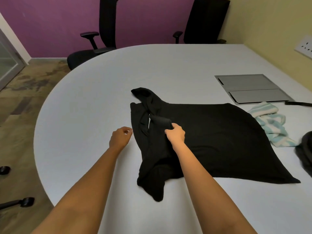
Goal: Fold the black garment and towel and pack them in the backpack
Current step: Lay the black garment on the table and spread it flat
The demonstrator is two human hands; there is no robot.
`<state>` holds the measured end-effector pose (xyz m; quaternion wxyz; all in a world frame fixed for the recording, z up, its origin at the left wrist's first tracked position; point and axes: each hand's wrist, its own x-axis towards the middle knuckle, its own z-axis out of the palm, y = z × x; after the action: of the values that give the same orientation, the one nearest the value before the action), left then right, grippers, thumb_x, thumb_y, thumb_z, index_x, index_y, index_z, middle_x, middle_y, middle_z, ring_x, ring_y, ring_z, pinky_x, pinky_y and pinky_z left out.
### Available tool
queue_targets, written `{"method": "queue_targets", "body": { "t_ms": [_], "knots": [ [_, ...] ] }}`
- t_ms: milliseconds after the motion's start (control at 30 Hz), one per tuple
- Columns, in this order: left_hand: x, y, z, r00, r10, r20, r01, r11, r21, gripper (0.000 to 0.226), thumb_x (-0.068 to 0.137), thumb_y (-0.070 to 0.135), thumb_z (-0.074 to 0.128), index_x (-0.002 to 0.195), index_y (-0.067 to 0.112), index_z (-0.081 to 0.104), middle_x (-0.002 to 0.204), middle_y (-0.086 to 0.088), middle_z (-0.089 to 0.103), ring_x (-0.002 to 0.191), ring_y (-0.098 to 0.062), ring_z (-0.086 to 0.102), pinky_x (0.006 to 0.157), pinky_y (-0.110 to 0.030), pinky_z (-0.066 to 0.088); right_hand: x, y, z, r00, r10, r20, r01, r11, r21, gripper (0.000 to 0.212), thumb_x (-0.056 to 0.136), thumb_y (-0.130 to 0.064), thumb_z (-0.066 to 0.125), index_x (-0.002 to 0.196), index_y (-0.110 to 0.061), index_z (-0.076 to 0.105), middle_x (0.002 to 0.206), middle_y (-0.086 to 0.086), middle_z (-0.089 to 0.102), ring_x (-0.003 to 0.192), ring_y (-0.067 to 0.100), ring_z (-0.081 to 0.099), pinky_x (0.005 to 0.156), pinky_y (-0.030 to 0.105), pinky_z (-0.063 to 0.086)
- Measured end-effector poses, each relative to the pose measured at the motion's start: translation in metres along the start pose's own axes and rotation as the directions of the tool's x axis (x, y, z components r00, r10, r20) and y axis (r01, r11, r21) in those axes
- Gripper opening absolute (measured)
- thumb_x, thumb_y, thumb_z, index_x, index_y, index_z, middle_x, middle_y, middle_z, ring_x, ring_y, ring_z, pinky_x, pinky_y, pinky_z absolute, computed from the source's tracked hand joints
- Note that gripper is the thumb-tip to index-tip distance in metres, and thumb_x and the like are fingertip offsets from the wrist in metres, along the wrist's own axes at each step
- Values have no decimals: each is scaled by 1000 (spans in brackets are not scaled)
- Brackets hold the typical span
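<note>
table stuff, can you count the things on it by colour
black: 2, the black garment and a dark bag-like thing cut off at the right edge
blue and white striped: 1, the towel
grey: 1, the panel set in the table
total: 4

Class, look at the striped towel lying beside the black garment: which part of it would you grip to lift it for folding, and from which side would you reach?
Grip the striped towel at its far bunched end, near the grey floor-box lid. That end is clear and raised into a fold, so fingers can pinch it. Reach from above with the right hand, since its near end lies against the black garment and the dark backpack.
</note>
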<state>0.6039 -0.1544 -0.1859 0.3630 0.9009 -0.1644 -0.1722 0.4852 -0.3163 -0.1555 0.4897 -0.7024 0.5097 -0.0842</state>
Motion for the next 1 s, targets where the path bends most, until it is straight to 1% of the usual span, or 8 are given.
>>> {"method": "queue_targets", "body": {
  "t_ms": [267,433,533,700,767,867,933,1000],
  "knots": [
    [37,15,32,997,-80,13,75,968,241,56,92,49,49,132,10,47,129,-10,55,118,-29,54,91,-38,44,11,4,-5,989,-146,-23,146,989,16,38,87,-12,56,124,-17,61,120,3,64,109,20,59,93,28,47],
    [54,18,44,985,-171,40,165,980,111,40,92,22,57,127,7,45,123,-16,56,107,-32,57,86,-36,46,16,3,2,986,-167,9,167,986,-2,37,87,-15,57,124,-18,61,119,2,64,109,18,59,96,31,48],
    [55,21,39,971,-228,-66,220,970,-107,33,90,18,55,122,7,52,121,-14,57,105,-32,58,86,-37,48,18,4,3,985,-170,-3,170,984,-44,37,88,-18,57,125,-21,60,120,0,64,108,19,60,90,28,48],
    [26,24,-4,760,-504,-410,150,750,-645,24,90,16,53,106,5,66,113,-14,64,101,-30,62,78,-29,49,12,1,-1,977,-171,-124,161,983,-88,32,91,-20,55,122,-22,61,117,1,64,106,21,60,82,29,47],
    [13,22,-26,640,-591,-491,65,679,-732,22,85,14,53,96,9,71,106,-11,68,97,-29,64,73,-27,48,7,-3,-3,966,-167,-198,145,982,-119,28,92,-19,54,118,-20,63,112,2,66,102,21,61,76,27,43],
    [-7,13,-52,523,-624,-580,65,708,-703,28,80,9,49,92,13,73,104,-8,68,95,-27,62,71,-28,43,2,-9,-7,955,-73,-287,68,997,-25,22,92,-18,53,110,-18,67,107,4,67,95,21,60,73,27,41],
    [-10,-4,-65,589,-574,-569,229,794,-563,23,83,10,54,98,7,71,103,-13,67,97,-33,62,73,-32,45,3,-18,-8,955,-1,-298,32,994,100,22,92,-17,53,109,-16,67,110,5,66,96,21,60,74,28,43],
    [-5,-23,-72,779,-551,-300,541,832,-122,28,85,19,63,105,-1,65,90,-16,63,90,-34,63,68,-34,49,6,-31,-5,973,26,-229,29,972,233,26,93,-15,53,116,-14,65,116,7,64,98,20,60,73,24,46]
  ]
}}
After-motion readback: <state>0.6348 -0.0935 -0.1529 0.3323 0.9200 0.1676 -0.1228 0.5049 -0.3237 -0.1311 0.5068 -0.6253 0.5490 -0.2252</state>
